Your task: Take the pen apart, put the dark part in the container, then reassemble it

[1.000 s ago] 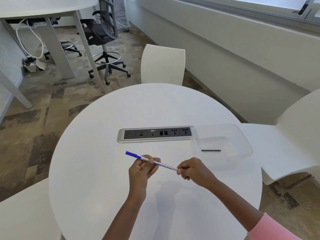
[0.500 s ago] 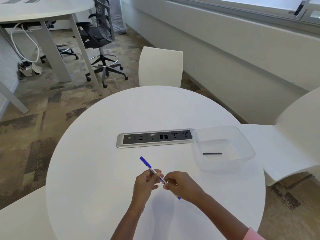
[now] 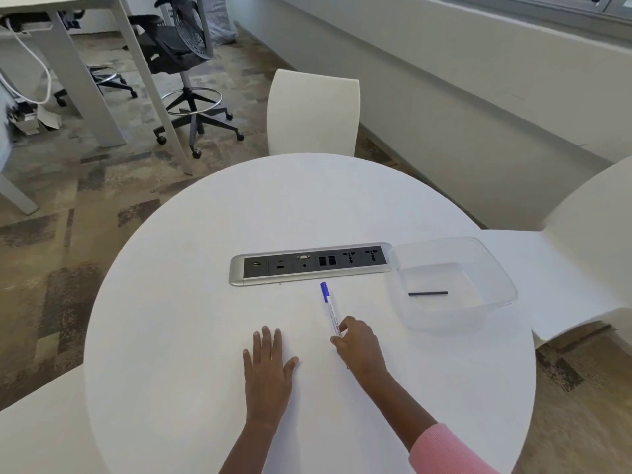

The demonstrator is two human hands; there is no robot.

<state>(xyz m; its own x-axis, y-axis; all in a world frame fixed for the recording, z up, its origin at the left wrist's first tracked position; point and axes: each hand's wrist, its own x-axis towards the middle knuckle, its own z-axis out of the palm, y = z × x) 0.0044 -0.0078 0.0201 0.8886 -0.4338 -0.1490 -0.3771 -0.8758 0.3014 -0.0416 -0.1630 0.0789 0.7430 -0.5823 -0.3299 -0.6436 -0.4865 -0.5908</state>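
Note:
A white pen [image 3: 331,311] with a blue cap points away from me on the round white table [image 3: 205,234], its cap end just short of the socket strip. My right hand [image 3: 359,347] pinches the pen's near half and hides its rear end. Flat on the table to the left lies my left hand [image 3: 268,362], fingers spread, holding nothing. A clear plastic container [image 3: 478,254] stands at the right; inside it lies a thin dark rod [image 3: 428,293].
A silver and black socket strip [image 3: 309,264] is set into the table's middle, touching the container's left rim. White chairs stand at the far side [image 3: 313,112] and right [image 3: 581,241]. A black office chair [image 3: 181,56] and a desk stand beyond on the carpet.
My left hand let go of the pen and went flat on the table. My right hand carried the pen to the right and down, so that it points at the socket strip.

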